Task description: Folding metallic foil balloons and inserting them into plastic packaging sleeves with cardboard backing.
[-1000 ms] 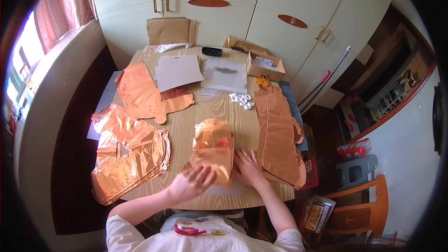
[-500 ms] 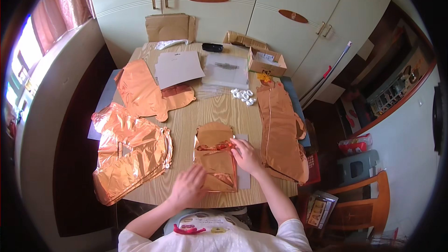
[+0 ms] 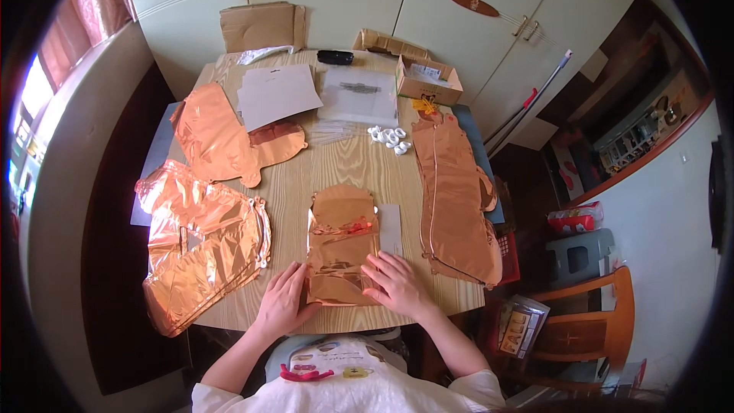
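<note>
A rose-gold foil balloon [image 3: 343,248], folded into a flat rectangle with a rounded top, lies at the near middle of the table. A crinkled fold crosses its upper half. A grey card [image 3: 390,226] sticks out from beneath its right side. My left hand [image 3: 284,302] rests at the lower left edge of the folded foil, fingers stretched out and thumb along its bottom corner. On the lower right edge lies my right hand [image 3: 399,287], fingers spread flat over the foil and card. Neither hand grips anything.
Flat foil balloons lie at the left [image 3: 202,245], far left [image 3: 214,134] and right [image 3: 455,195] of the wooden table [image 3: 355,160]. Farther back are grey card sheets [image 3: 279,95], clear plastic bags [image 3: 358,99], white rings [image 3: 390,138], an open cardboard box [image 3: 428,80] and a black case [image 3: 335,57].
My left hand has come down beside the folded foil. My right hand has moved from its upper right edge to its lower right. The foil's lower part now lies flatter.
</note>
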Demonstrator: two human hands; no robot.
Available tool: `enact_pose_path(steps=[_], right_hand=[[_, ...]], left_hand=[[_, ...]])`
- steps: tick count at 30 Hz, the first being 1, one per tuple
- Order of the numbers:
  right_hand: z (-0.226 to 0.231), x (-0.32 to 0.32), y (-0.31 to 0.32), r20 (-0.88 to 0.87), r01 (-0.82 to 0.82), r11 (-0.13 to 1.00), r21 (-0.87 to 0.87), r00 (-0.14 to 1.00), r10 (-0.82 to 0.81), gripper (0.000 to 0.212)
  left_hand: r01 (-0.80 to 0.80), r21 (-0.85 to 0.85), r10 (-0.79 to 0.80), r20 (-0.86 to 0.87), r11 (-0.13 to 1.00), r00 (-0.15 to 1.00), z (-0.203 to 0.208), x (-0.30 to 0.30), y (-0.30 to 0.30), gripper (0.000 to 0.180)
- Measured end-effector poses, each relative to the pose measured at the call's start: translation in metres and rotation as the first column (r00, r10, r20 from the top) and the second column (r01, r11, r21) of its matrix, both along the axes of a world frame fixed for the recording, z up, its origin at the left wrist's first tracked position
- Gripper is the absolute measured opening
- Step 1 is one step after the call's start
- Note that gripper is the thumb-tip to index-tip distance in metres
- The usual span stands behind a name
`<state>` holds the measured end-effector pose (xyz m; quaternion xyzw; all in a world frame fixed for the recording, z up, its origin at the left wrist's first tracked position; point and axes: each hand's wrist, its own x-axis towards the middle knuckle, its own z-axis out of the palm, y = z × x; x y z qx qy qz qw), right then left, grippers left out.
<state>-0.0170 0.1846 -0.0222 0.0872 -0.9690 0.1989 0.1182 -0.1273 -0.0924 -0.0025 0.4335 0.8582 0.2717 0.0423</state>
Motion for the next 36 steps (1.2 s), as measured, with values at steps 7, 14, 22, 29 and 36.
enact_pose_path(steps=[7, 14, 22, 29, 36], right_hand=[[0.001, 0.003, -0.005, -0.003, 0.05, 0.998, 0.038, 0.999, -0.05, 0.046], [-0.001, 0.002, -0.007, -0.048, 0.044, 0.999, -0.015, 0.998, -0.045, 0.041], [-0.003, 0.002, -0.007, -0.06, 0.044, 0.999, -0.003, 0.997, -0.044, 0.042], [-0.003, 0.003, -0.008, -0.037, 0.046, 0.999, 0.003, 0.998, -0.045, 0.048], [-0.004, 0.003, -0.008, -0.031, 0.049, 0.999, -0.013, 0.998, -0.049, 0.05]], left_hand=[[-0.044, 0.004, 0.044, -0.036, 0.999, 0.998, -0.001, 0.001, -0.002, 0.069], [-0.073, 0.081, 0.079, -0.074, 0.994, 0.994, 0.001, 0.027, 0.001, 0.048], [-0.229, 0.215, 0.17, 0.26, 0.949, 0.951, -0.011, 0.006, 0.013, 0.046], [-0.241, 0.098, 0.152, 0.537, 0.966, 0.83, -0.002, -0.018, 0.027, 0.048], [-0.035, 0.153, 0.013, 0.14, 0.988, 0.99, -0.015, -0.043, 0.017, 0.033]])
